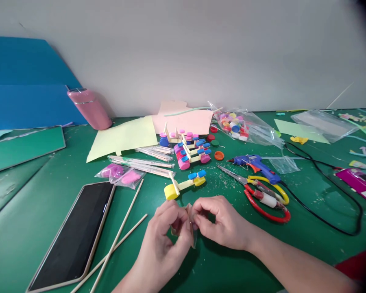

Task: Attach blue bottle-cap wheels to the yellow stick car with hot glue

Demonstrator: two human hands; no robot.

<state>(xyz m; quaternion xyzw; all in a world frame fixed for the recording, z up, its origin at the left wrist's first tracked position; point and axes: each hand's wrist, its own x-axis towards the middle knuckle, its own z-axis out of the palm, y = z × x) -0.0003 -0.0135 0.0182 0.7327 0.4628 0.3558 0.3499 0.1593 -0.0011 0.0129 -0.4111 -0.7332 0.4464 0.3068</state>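
Wrapper (194, 239), translucent, sits pinched between the fingertips of the left hand (166, 238) and right hand (224, 224); whether it is open I cannot tell. Just beyond the fingers, a yellow model (186, 185) looks assembled, as do pink-and-blue models (184, 163) farther off, while bagged clay (130, 176) to their left seems unused.

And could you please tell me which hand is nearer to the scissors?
Right: the right hand is left of the scissors, slightly nearer the camera. The left hand is farther left, beyond the right hand.
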